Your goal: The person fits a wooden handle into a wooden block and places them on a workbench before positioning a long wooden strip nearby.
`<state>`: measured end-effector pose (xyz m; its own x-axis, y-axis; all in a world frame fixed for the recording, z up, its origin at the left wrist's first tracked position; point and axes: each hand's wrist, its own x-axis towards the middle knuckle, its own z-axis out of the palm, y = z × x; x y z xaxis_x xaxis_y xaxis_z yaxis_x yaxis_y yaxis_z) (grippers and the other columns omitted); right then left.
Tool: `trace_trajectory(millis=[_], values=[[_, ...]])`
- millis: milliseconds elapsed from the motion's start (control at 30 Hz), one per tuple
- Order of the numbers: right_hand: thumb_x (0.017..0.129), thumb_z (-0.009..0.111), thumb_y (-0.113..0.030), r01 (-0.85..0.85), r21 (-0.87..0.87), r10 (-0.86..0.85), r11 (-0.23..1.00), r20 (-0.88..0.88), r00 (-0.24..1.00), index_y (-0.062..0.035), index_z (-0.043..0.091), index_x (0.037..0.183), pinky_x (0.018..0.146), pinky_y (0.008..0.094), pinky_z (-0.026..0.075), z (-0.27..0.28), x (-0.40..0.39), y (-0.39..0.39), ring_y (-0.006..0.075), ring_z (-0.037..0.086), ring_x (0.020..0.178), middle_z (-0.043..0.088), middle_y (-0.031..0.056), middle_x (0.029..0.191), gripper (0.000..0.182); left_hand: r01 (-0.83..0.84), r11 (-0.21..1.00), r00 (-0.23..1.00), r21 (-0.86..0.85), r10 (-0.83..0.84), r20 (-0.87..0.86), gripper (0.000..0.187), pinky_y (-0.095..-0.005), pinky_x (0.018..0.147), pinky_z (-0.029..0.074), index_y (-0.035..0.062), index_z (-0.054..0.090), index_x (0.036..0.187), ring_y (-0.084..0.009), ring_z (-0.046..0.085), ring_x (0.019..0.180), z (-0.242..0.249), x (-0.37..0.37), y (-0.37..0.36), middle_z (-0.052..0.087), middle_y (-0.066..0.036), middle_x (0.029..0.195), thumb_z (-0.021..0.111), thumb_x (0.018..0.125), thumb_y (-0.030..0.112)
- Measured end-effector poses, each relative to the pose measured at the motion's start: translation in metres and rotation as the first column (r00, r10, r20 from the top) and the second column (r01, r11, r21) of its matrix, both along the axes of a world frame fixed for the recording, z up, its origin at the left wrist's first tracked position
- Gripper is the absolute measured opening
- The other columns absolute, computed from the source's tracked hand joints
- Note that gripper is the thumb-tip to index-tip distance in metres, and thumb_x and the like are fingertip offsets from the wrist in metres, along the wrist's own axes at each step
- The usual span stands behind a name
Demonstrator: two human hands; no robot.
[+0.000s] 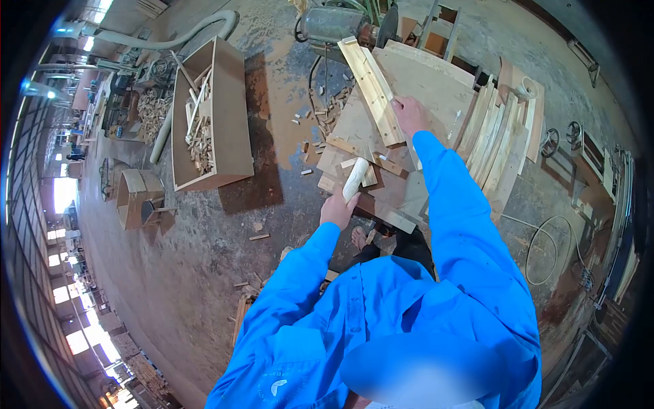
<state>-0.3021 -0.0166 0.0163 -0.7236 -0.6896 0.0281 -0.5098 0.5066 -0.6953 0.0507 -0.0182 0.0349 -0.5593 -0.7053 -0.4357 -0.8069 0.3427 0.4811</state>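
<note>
Both hands are busy at the bench [436, 88]: the left hand [338, 208] is closed around a short pale block [355, 178], held at the near edge, while the right hand [409, 114] lies with fingers spread flat on a long plank [372, 90] that runs up toward the motor [334, 24] at the far edge. As I judge it, work is midway: a stack of boards [496, 133] stands along the right edge, offcuts [315, 119] litter the floor to the left, and a bin [228, 116] farther left holds scrap sticks, so many pieces look already handled and more remain.
</note>
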Motion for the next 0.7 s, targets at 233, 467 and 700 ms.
trace_trajectory(millis=[233,467,700], values=[[0.104,0.063,-0.035,0.021,0.007,-0.02,1.0,-0.027,0.999,-0.0151,0.08,0.121,0.096,0.0542,0.054,-0.005,-0.003,-0.019,0.0439,0.069,0.108,0.073,0.0226,0.112,0.031,0.0,1.0,1.0,0.013,0.0,0.005,0.069,-0.0597,0.087,0.055,0.0017,0.053,0.14,-0.0511,0.07,0.104,-0.006,0.006,-0.002,0.074,-0.031,0.108,0.068,0.1,0.055],[0.104,0.063,-0.035,0.008,0.009,-0.007,1.0,-0.038,0.999,-0.0148,0.08,0.12,0.096,0.0537,0.054,-0.001,-0.012,-0.026,0.0424,0.069,0.108,0.074,0.0203,0.113,0.031,0.01,1.0,1.0,0.023,-0.011,0.025,0.07,-0.0591,0.085,0.055,0.0026,0.054,0.141,-0.0512,0.07,0.102,-0.013,0.003,-0.006,0.074,-0.03,0.105,0.066,0.1,0.057],[0.103,0.063,-0.035,0.011,0.014,-0.011,1.0,-0.04,0.999,-0.015,0.081,0.119,0.097,0.0526,0.054,-0.004,-0.033,-0.032,0.0422,0.069,0.11,0.074,0.0198,0.116,0.031,0.002,1.0,1.0,-0.006,-0.001,0.022,0.067,-0.06,0.084,0.055,0.0028,0.053,0.14,-0.0516,0.07,0.101,-0.006,-0.021,-0.01,0.074,-0.03,0.106,0.066,0.1,0.055]])
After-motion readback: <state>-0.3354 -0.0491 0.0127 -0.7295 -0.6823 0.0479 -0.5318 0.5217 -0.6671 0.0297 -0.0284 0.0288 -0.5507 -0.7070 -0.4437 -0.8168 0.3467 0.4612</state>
